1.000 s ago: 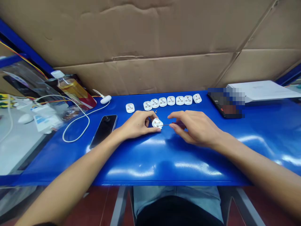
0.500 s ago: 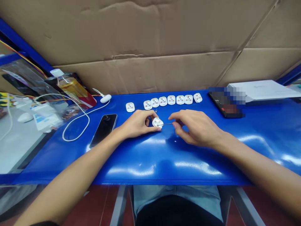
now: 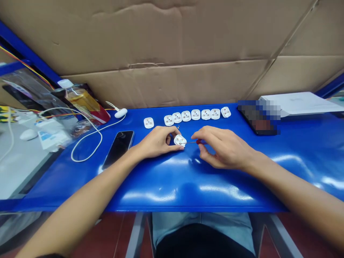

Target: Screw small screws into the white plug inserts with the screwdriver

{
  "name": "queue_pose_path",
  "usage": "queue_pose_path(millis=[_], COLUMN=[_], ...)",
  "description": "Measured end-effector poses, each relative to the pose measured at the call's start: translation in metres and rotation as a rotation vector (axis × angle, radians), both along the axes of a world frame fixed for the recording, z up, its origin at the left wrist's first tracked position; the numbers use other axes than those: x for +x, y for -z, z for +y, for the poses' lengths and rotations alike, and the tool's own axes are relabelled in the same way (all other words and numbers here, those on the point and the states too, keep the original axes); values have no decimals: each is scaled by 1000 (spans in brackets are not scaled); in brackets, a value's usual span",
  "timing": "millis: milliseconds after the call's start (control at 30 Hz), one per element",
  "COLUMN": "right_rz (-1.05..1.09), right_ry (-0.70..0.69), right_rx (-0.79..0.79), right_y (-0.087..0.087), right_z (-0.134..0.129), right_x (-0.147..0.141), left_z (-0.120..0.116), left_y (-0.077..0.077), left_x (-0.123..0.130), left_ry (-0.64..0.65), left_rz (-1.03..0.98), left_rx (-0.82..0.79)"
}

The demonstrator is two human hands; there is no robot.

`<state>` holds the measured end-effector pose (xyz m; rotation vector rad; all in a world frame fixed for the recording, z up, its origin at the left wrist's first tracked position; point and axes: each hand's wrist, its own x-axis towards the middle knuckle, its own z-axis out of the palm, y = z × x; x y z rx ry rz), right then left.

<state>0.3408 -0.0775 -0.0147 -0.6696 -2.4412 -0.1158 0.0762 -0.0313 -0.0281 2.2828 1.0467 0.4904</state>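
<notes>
Between the thumb and fingers of my left hand point(image 3: 161, 141) is a white plug housing point(image 3: 179, 139) with brass-coloured metal parts inside its open face. My right hand point(image 3: 225, 147) grips a screwdriver point(image 3: 199, 142) by its dark red handle. Its thin metal shaft points left, and the tip reaches the near side of the housing. A tiny brass-coloured piece point(image 3: 178, 127) lies on the blue table just beyond my left fingers. Behind my hands several similar white housings point(image 3: 196, 114) stand in a row, and another one point(image 3: 148, 122) sits apart to the left.
A phone point(image 3: 118, 148) lies left of my left forearm, near a white cable point(image 3: 87, 157) and a tilted bottle point(image 3: 84, 104). At the back right are a dark device point(image 3: 258, 122) and a white box point(image 3: 303, 102). A cardboard wall point(image 3: 172, 53) closes off the back.
My right fingers have shifted on the screwdriver, and its red handle now shows between thumb and forefinger. My left hand and the housing have barely moved.
</notes>
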Motion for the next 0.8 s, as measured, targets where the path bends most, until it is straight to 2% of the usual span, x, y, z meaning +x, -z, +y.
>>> queue_pose_path(millis=[233,400,600,800], right_rz=[-26,-29,7,109], right_ry=[81,-52,-62,52], right_rx=[-14,-54,-213,-367], right_y=[1,2,5,8], right_z=[1,2,2,11], right_x=[1,0,1,7], left_z=[-1,1,2,3], left_y=[-1,1,1,1], left_x=[0,-1,-2,-3], left_ry=[-5,23,27,44], left_rz=[7,14,31,35], left_rx=[-1,27,27,51])
